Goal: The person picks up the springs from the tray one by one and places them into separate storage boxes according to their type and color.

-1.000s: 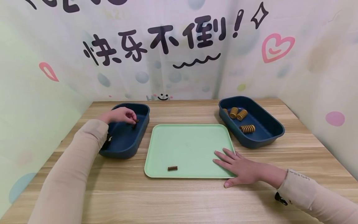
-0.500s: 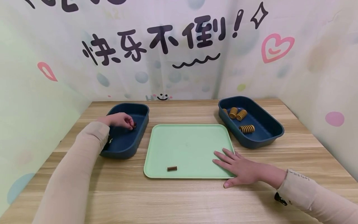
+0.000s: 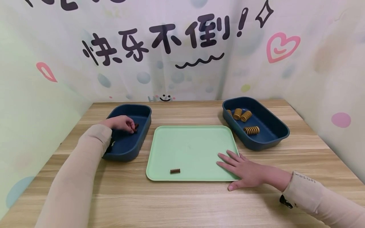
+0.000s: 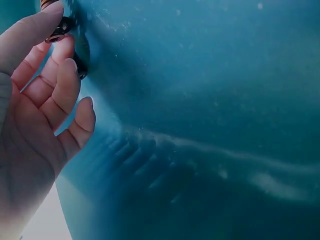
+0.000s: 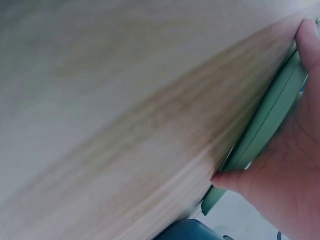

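My left hand reaches into the left blue bin, its thumb and fingertips pinching a small dark brown coil spring. In the left wrist view, that coil spring shows between thumb and fingers, and another dark piece lies just past the fingertips. The palm hides part of the bin's floor. My right hand rests flat with spread fingers on the near right corner of the pale green tray, thumb at its front edge. A small brown coil spring lies near the tray's front left.
At the right stands a second blue bin, turned at an angle, with several larger yellow coil springs inside. All of it sits on a wood-grain table. A printed curtain rises behind the table.
The left hand has moved slightly down and toward the viewer inside the left bin, its fingertips closing on a spring. The right hand, the tray and its spring stay put.
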`<state>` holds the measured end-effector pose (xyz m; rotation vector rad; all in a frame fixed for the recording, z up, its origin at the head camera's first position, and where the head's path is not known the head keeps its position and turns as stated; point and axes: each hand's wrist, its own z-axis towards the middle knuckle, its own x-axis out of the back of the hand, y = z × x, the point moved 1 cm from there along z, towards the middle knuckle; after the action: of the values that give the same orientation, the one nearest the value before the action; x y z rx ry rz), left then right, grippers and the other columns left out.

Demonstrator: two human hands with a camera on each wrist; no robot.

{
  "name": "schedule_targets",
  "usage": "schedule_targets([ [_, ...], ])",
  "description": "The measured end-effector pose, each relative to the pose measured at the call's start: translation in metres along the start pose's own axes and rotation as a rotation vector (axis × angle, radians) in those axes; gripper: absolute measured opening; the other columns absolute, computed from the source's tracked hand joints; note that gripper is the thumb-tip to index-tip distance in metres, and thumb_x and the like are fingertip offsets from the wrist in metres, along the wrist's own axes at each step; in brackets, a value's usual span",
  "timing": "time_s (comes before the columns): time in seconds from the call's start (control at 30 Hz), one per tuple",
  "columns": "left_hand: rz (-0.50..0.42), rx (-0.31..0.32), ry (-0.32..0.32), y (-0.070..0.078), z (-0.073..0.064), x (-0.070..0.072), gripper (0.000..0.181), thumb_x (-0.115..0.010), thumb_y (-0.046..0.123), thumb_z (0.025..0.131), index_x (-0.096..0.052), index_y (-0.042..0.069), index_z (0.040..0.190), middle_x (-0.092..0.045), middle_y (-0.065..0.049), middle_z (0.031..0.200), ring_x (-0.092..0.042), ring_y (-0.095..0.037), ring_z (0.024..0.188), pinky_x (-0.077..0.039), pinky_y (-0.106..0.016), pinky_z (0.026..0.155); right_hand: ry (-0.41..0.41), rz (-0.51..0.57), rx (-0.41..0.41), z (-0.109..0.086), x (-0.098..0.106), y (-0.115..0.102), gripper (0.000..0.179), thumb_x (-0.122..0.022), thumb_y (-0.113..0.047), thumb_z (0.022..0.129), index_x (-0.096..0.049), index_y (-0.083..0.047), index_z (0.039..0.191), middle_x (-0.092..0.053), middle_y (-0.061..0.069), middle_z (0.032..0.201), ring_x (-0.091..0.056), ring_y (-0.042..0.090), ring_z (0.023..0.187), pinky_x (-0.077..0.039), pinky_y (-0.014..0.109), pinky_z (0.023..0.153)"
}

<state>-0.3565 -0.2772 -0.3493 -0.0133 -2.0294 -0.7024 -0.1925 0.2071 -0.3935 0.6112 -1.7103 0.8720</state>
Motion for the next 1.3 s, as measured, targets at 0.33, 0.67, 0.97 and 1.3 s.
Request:
schedule_targets([
  [0.33,0.006,-0.001,0.038,-0.005,0.001,-0.001,0.011,-0.066,0.010,0.083,-0.064,0.000,0.089,-0.063,-0.001,0.079,-0.052,-0.013,0.073,-0.043,-0.026,0.070,0.011,-0.008,0.015,0.001,0.000,0.000,0.077,-0.049,-0.056,0.086,-0.027,-0.010,0.144,-0.013,0.016,0.151,-0.009,0.048,0.133,-0.018,0.070,0.094],
  [0.67,0.024,0.041,0.063,-0.009,0.001,-0.004,0.011,-0.067,0.014,0.083,-0.067,0.003,0.088,-0.061,-0.006,0.088,-0.050,-0.020,0.082,-0.041,-0.031,0.075,0.007,-0.009,0.019,0.002,0.001,0.000,0.077,-0.048,-0.057,0.086,-0.027,-0.011,0.144,-0.012,0.015,0.152,-0.010,0.049,0.133,-0.018,0.070,0.094],
  [0.97,0.007,0.046,0.045,-0.010,0.002,-0.004,0.012,-0.066,0.012,0.083,-0.064,0.002,0.088,-0.060,-0.003,0.082,-0.051,-0.017,0.077,-0.041,-0.028,0.072,0.000,-0.004,0.012,0.002,0.002,-0.001,0.077,-0.048,-0.057,0.086,-0.028,-0.011,0.144,-0.012,0.014,0.152,-0.010,0.048,0.133,-0.018,0.070,0.094],
  [1.3,0.033,0.033,0.063,-0.002,0.000,0.001,0.017,-0.067,0.014,0.082,-0.060,0.002,0.092,-0.059,-0.005,0.081,-0.052,-0.016,0.073,-0.041,-0.028,0.069,0.001,0.004,0.010,0.001,0.002,-0.001,0.077,-0.049,-0.056,0.086,-0.028,-0.011,0.144,-0.012,0.014,0.152,-0.010,0.048,0.133,-0.017,0.070,0.095],
])
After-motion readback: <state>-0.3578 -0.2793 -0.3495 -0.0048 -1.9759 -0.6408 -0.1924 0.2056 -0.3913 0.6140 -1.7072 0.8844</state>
